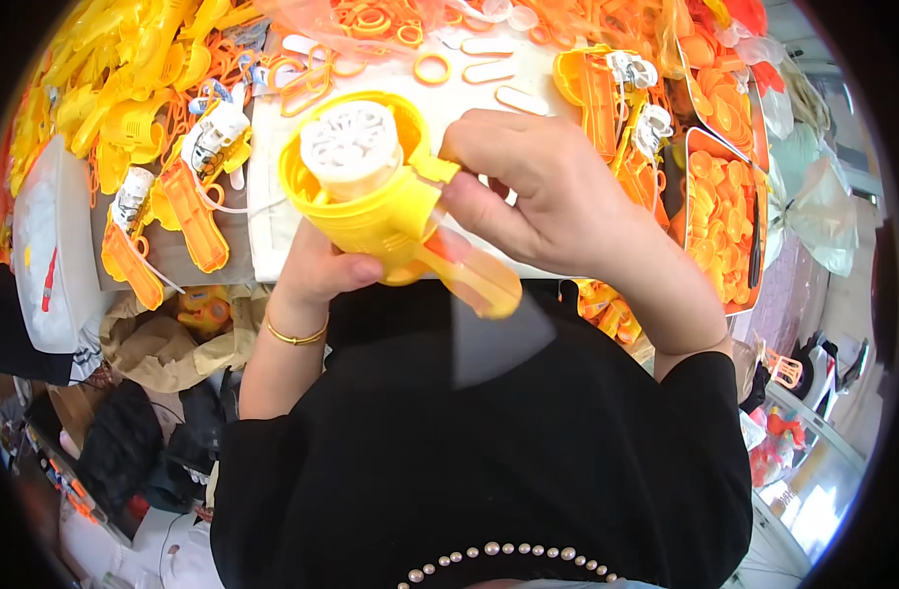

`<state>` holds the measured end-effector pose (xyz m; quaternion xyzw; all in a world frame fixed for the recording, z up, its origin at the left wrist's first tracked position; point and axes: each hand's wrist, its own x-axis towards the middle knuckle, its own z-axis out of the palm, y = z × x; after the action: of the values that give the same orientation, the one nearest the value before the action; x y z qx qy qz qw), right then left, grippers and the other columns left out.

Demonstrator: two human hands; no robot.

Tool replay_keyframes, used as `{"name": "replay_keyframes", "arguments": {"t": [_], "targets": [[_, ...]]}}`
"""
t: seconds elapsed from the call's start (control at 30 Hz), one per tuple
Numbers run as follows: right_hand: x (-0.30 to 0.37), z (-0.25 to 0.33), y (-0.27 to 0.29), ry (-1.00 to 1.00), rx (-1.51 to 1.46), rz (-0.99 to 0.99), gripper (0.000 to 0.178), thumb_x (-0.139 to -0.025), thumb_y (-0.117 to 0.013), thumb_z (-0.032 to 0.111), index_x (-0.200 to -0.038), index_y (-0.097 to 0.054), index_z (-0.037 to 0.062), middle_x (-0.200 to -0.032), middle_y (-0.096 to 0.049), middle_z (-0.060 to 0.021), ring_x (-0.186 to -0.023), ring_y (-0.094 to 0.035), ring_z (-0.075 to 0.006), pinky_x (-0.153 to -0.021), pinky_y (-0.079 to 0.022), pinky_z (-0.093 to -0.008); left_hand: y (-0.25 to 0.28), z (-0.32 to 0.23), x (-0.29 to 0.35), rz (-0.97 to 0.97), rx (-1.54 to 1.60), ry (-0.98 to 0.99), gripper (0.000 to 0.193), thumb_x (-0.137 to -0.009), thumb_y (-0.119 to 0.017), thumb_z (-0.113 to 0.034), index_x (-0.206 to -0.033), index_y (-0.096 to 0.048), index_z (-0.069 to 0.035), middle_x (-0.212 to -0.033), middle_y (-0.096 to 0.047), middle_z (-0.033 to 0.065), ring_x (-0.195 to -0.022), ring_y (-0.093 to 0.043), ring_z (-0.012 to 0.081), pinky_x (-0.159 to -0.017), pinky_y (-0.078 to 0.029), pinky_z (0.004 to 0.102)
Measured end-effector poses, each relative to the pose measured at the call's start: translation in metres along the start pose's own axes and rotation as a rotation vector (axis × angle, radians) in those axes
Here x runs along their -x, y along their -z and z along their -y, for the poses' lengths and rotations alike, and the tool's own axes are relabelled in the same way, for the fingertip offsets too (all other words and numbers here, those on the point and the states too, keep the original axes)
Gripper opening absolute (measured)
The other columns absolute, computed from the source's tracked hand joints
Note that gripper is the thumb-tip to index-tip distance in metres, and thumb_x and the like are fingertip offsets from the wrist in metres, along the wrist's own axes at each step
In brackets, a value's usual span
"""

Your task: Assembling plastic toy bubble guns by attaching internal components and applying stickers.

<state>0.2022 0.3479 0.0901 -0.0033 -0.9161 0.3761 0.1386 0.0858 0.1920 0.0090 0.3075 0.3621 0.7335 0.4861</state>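
Note:
Over the front edge of the white work surface I hold a yellow plastic device housing (366, 221) with a round open end tilted up toward me. Inside that rim sits a white cylinder (349, 147) with a slotted top. My left hand (317, 263) grips the housing from below on its left side, thumb along the front. A blurred yellow-orange handle (481, 280) sticks out to the lower right. My right hand (543, 191) is closed, thumb and fingers pinching a small yellow tab (435, 167) at the housing's right side. Its other fingertips are partly hidden.
Yellow shells (125, 59) are heaped at the back left. Opened half-housings with white motors and wires (199, 187) lie left, others (626, 108) right. Orange discs (719, 216) fill a tray at the right. An orange ring (432, 69) and oval loops (489, 72) lie behind my hands.

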Motion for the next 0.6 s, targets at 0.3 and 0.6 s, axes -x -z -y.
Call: {"name": "replay_keyframes", "arguments": {"t": [0.3,0.6], "targets": [[0.001,-0.008,-0.015,0.023,-0.076,-0.075,0.013,-0.076,-0.057,0.006,-0.070,-0.048,0.0003,-0.068,-0.045,-0.0096,-0.058,-0.048,-0.0251,-0.053,-0.040,-0.0326,-0.008,0.001,-0.007,-0.151,-0.215,-0.292,0.071,-0.076,-0.073,-0.035,-0.124,-0.036,0.002,-0.116,-0.054,0.0117,-0.103,-0.056,0.0189,-0.089,-0.045,0.0312],[0.002,-0.009,-0.020,0.060,-0.010,-0.119,0.012,-0.080,-0.057,0.008,-0.073,-0.050,0.0005,-0.069,-0.046,-0.0101,-0.061,-0.048,-0.0256,-0.055,-0.040,-0.0325,-0.011,-0.006,-0.014,-0.153,-0.357,-0.222,0.062,-0.082,-0.065,-0.032,-0.124,-0.037,0.005,-0.114,-0.054,0.0122,-0.100,-0.055,0.0169,-0.088,-0.044,0.0291]]}}
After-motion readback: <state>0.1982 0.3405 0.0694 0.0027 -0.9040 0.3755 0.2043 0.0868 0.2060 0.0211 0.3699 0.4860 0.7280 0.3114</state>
